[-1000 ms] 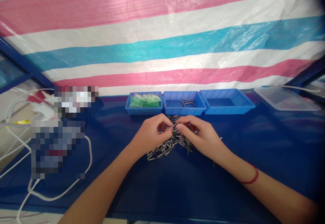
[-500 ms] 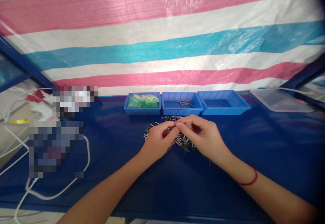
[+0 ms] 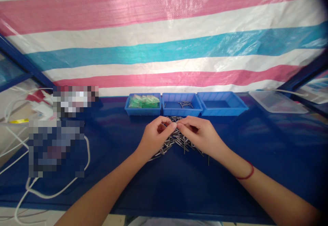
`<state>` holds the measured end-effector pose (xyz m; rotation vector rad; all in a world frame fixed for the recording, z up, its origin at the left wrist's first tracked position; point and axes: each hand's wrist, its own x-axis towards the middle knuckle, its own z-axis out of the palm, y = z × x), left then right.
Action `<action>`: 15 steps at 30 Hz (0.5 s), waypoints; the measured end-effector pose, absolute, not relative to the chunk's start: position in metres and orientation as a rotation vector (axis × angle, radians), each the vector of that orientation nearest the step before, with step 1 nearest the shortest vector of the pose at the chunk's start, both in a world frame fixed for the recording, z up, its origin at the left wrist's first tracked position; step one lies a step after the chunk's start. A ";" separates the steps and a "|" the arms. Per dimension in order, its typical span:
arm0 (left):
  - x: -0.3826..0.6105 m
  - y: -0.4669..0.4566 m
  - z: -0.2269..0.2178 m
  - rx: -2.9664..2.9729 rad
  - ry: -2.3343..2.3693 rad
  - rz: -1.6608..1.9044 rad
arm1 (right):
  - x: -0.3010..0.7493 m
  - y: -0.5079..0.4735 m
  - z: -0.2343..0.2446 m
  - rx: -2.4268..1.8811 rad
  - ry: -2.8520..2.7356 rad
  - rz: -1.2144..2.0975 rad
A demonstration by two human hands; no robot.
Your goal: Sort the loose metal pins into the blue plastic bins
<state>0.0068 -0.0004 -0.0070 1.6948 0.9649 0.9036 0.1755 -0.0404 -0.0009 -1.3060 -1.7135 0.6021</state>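
Note:
My left hand [image 3: 157, 132] and my right hand [image 3: 201, 132] meet above a pile of thin, silvery metal pins [image 3: 176, 138] on the blue table. Thumb and fingers of each hand are pinched together, with the fingertips almost touching. Whatever sits between them is too small and hidden to make out. Just beyond the pile, the middle blue bin [image 3: 169, 111] has a few similar pins [image 3: 186, 104] in it. To its left, another blue bin [image 3: 143, 112] holds small bags with green and clear parts [image 3: 145, 101].
A third blue bin [image 3: 222, 110] stands at the right of the row. Farther right lies a clear plastic lid [image 3: 278, 102]. White cables [image 3: 88, 151] loop over the left side of the blue table [image 3: 164, 192]. A striped sheet [image 3: 164, 53] hangs behind.
My left hand has moved slightly left and its thumb has straightened, uncovering more of the pile. My right hand stays near the same spot, still pinched. The view has shifted a little.

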 end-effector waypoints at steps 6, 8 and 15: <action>0.004 0.010 -0.007 1.726 1.019 0.981 | 0.179 -0.010 0.003 -1.407 -1.285 0.745; -0.003 0.018 -0.008 1.827 1.068 1.001 | 0.185 0.006 0.005 -1.392 -1.064 0.833; -0.027 0.048 -0.013 2.373 1.073 0.711 | 0.198 0.004 0.004 -1.217 -0.854 1.154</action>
